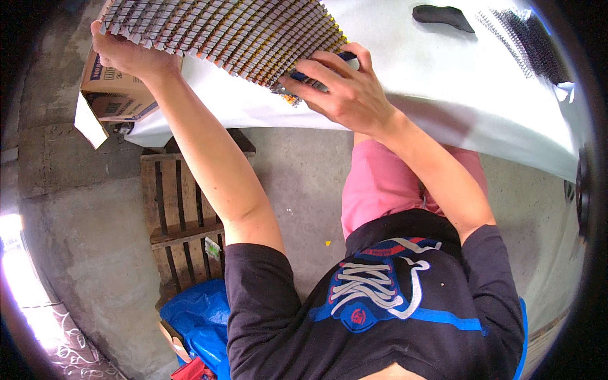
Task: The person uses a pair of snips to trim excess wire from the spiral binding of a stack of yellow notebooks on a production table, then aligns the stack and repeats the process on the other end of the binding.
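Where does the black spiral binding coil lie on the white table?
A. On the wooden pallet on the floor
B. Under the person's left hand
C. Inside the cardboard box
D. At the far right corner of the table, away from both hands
D: the black spiral binding coil lies near the right corner of the white table, apart from the left hand and the right hand, which are both on the fanned stack of booklets.

brown cardboard box with blue-printed white label, far left, tucked at white table edge, flap hanging open
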Tool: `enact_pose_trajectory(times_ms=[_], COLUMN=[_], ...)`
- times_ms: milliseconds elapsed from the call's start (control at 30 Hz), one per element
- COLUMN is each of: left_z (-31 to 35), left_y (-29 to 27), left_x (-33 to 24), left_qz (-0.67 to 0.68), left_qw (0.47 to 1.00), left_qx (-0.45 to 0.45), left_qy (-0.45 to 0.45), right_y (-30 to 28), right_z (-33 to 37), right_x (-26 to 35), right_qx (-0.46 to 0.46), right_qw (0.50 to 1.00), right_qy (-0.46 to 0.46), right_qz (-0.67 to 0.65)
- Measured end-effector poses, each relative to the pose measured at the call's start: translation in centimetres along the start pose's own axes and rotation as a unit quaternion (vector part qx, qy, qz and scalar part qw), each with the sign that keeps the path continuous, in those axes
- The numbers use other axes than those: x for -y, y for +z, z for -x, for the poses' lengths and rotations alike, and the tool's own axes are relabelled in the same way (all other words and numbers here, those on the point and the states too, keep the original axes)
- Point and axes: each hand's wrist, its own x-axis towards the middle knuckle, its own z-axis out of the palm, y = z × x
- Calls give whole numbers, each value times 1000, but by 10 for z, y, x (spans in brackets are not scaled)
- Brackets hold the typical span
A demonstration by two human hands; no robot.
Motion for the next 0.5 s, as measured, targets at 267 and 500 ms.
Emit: enact_pose_trajectory(times_ms=[267,500], left_z=[-8,-2], left_y=[-9,1], left_x=[1,-5], left_qz=[-41,-45], left_qw=[999,999], left_qx=[-22,10], left_qy=[14,-1], right_y=[0,-2], right_z=[-2,-4], right_x=[-5,-6], right_qx=[-14,-3], right_qw=[998,998], right_qy=[-43,-45], right_qz=[37,44])
